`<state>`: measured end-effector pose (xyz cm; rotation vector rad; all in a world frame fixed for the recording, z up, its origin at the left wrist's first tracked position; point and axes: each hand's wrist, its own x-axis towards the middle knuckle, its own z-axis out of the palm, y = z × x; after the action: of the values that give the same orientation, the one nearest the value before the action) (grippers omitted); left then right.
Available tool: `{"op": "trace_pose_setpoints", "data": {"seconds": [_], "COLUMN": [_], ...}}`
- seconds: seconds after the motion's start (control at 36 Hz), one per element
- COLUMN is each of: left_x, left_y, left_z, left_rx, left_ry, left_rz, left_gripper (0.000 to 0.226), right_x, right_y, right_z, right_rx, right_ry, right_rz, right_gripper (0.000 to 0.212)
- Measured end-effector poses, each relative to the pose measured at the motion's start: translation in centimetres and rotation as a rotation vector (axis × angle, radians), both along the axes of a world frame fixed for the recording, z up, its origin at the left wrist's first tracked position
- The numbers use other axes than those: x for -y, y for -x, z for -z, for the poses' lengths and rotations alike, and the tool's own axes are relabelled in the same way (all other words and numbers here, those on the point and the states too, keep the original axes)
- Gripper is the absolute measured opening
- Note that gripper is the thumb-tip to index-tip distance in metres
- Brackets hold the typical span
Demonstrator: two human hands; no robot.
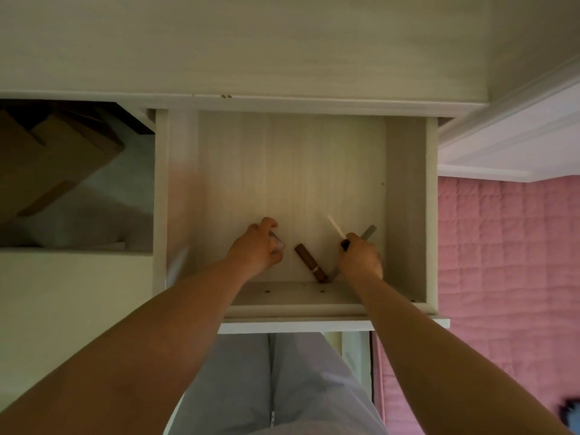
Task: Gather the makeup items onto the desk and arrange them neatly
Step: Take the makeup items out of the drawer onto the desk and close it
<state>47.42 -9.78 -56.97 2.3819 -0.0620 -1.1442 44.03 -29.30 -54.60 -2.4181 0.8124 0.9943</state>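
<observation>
From the head camera we look straight down into an open, pale whitewashed wooden drawer (pixel 405 199) pulled out from under the pale wooden desk top (pixel 251 42). Both of our bare arms reach into its near end.

Our left hand (pixel 259 248) has its fingers curled around a small, pale, glossy item (pixel 277 241) that is mostly hidden in the grip, so we cannot tell what it is. Our right hand (pixel 361 257) is closed around a bundle of slim sticks: a white pencil-like stick (pixel 335 227) pokes out toward the back of the drawer, a grey stick (pixel 368 232) juts out beside it at an angle, and a dark end shows at the thumb.

Between the two hands, touching neither, a brown cylindrical tube with a gold band (pixel 310 262) lies tilted on the drawer floor, its lower end against the front wall.

Below the drawer we see our light grey trousers (pixel 282 387). To the right lies a pink quilted bedcover (pixel 502 246), and at upper left brown cardboard (pixel 47 158) sits in shadow.
</observation>
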Motion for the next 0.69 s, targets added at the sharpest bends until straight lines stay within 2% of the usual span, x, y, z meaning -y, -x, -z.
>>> {"op": "trace_pose_setpoints", "data": {"seconds": [0.08, 0.17, 0.28, 0.36, 0.53, 0.69], "left_x": [0.6, 1.8, 3.5, 4.5, 6.2, 6.1], "left_y": [0.4, 0.5, 0.5, 0.5, 0.3, 0.4], "left_z": [-0.2, -0.5, -0.9, -0.7, -0.6, -0.1], "left_rx": [-0.015, 0.037, 0.223, 0.308, 0.353, 0.330], "left_ry": [0.006, -0.007, -0.038, -0.060, -0.081, -0.113], "left_rz": [0.130, 0.263, 0.522, 0.647, 0.675, 0.602], "left_gripper": [0.057, 0.051, 0.038, 0.039, 0.038, 0.027], "right_x": [0.8, 1.2, 1.2, 1.1, 0.6, 0.6], "right_y": [0.2, 0.3, 0.3, -0.1, -0.8, -0.6], "right_z": [0.3, 0.8, 1.4, 1.9, 2.2, 1.9], "right_rx": [-0.081, -0.151, -0.201, -0.158, -0.107, -0.023], "right_ry": [0.074, 0.039, 0.072, 0.069, 0.002, -0.104], "right_rz": [0.093, 0.186, 0.115, 0.114, 0.023, 0.074], "right_gripper": [0.031, 0.028, 0.031, 0.033, 0.024, 0.024]}}
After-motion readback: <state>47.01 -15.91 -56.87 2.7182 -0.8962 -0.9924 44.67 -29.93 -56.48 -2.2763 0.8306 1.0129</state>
